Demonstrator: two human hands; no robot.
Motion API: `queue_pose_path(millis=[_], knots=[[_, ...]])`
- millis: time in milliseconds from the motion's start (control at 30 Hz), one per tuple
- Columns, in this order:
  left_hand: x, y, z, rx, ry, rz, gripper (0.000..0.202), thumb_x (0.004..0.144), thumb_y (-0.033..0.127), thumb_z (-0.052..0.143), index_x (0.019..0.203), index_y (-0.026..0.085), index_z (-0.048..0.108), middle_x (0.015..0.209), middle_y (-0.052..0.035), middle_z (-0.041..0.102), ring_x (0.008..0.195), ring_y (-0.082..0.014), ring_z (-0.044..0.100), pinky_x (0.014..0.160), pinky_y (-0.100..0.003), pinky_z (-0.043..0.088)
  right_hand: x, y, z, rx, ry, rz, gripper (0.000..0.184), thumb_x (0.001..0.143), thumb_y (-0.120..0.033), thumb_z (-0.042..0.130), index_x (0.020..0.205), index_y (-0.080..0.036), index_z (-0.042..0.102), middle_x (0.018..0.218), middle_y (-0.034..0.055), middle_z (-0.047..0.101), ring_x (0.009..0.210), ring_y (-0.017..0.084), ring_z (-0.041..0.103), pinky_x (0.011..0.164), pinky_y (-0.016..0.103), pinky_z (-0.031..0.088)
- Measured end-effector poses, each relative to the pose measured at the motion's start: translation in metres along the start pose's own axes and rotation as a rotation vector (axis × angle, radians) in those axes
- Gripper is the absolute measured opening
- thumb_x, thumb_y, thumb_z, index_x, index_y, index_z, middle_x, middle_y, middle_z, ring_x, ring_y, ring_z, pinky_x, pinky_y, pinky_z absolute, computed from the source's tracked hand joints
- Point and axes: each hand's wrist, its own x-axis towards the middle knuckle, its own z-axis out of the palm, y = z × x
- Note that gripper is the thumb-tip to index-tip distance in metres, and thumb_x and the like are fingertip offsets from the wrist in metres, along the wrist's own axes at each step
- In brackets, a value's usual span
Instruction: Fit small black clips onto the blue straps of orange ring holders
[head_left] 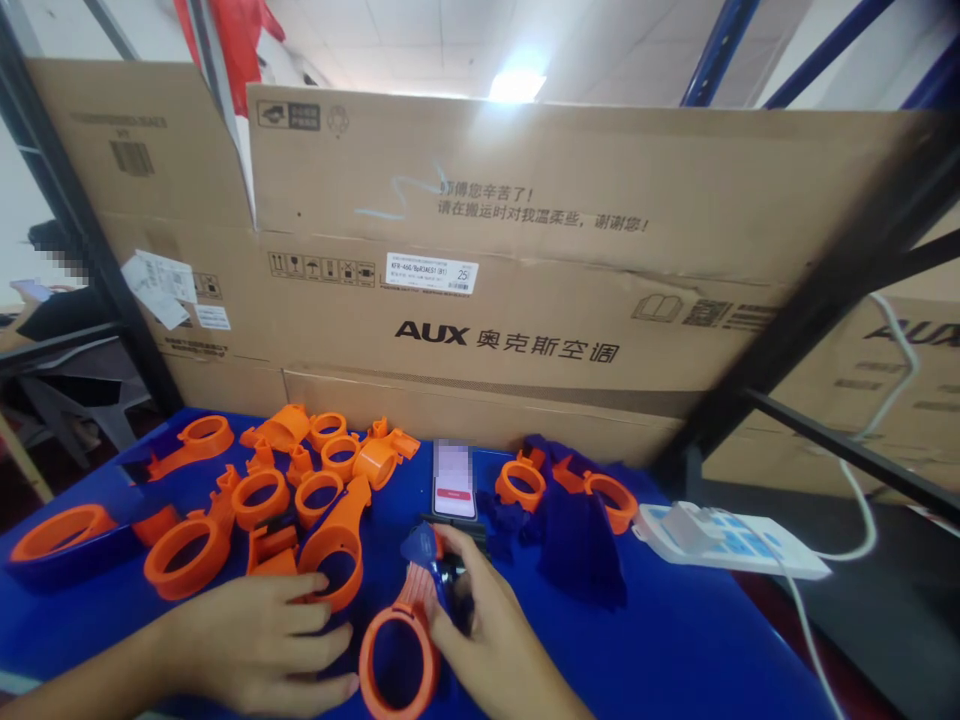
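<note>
My right hand [487, 640] is closed round an orange ring-shaped plastic part [397, 655] with a blue piece [421, 548] at its top end, held low at the front of the blue table [660, 640]. My left hand [262, 640] lies beside it with fingers stretched out, its fingertips touching another orange ring part [337, 555]. A heap of similar orange ring parts [285, 480] spreads just beyond the left hand.
A phone [454, 480] leans upright behind the hands. Dark blue plastic pieces [577, 540] and two orange rings lie to its right. A white power strip [727, 545] with a cable sits at the right edge. Large cardboard boxes [525, 300] wall off the back.
</note>
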Motion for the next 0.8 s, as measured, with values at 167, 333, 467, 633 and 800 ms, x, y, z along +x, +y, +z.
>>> queue_pose_path(millis=[167, 333, 467, 633, 800], knots=[[-0.017, 0.006, -0.001, 0.022, -0.027, -0.058, 0.032, 0.094, 0.014, 0.06, 0.121, 0.023, 0.073, 0.115, -0.0092, 0.078, 0.101, -0.0239, 0.072, 0.101, -0.042, 0.056, 0.005, 0.007, -0.008, 0.213, -0.021, 0.024, 0.049, 0.098, -0.033, 0.059, 0.147, -0.029, 0.051, 0.136, 0.0111, 0.067, 0.106, 0.027, 0.072, 0.096, 0.046, 0.058], [0.006, 0.033, 0.001, -0.015, 0.159, -0.254, 0.037, 0.093, 0.007, 0.056, 0.124, 0.02, 0.073, 0.112, -0.0086, 0.079, 0.103, -0.0256, 0.071, 0.1, -0.041, 0.056, 0.014, 0.018, -0.019, 0.421, 0.106, 0.028, 0.039, 0.098, -0.035, 0.06, 0.136, -0.029, 0.059, 0.133, 0.007, 0.069, 0.119, 0.027, 0.067, 0.104, 0.042, 0.053], [0.073, 0.036, 0.028, -0.655, 0.667, -0.863, 0.043, 0.096, 0.027, 0.061, 0.139, 0.028, 0.062, 0.127, -0.0135, 0.07, 0.105, -0.0293, 0.07, 0.084, -0.04, 0.061, 0.035, 0.021, -0.034, 0.564, 0.14, 0.107, 0.043, 0.091, -0.047, 0.067, 0.128, -0.026, 0.067, 0.111, 0.0071, 0.077, 0.102, 0.028, 0.072, 0.092, 0.041, 0.057], [0.172, -0.015, 0.065, -1.678, 1.013, -1.268, 0.052, 0.098, 0.055, 0.056, 0.142, 0.027, 0.058, 0.128, -0.0134, 0.069, 0.102, -0.0277, 0.071, 0.079, -0.036, 0.059, 0.068, 0.022, -0.052, 0.545, 0.15, 0.044, 0.04, 0.084, -0.053, 0.072, 0.111, -0.023, 0.075, 0.094, 0.0055, 0.076, 0.085, 0.025, 0.07, 0.081, 0.038, 0.056], [0.2, -0.054, 0.099, -1.682, 1.2, -1.396, 0.035, 0.078, 0.048, 0.083, 0.1, 0.022, 0.075, 0.104, -0.004, 0.077, 0.101, -0.0248, 0.071, 0.091, -0.032, 0.054, 0.076, 0.043, -0.047, 0.488, 0.251, 0.013, 0.022, 0.083, -0.04, 0.071, 0.093, -0.021, 0.074, 0.085, 0.0025, 0.072, 0.078, 0.021, 0.065, 0.076, 0.033, 0.052]])
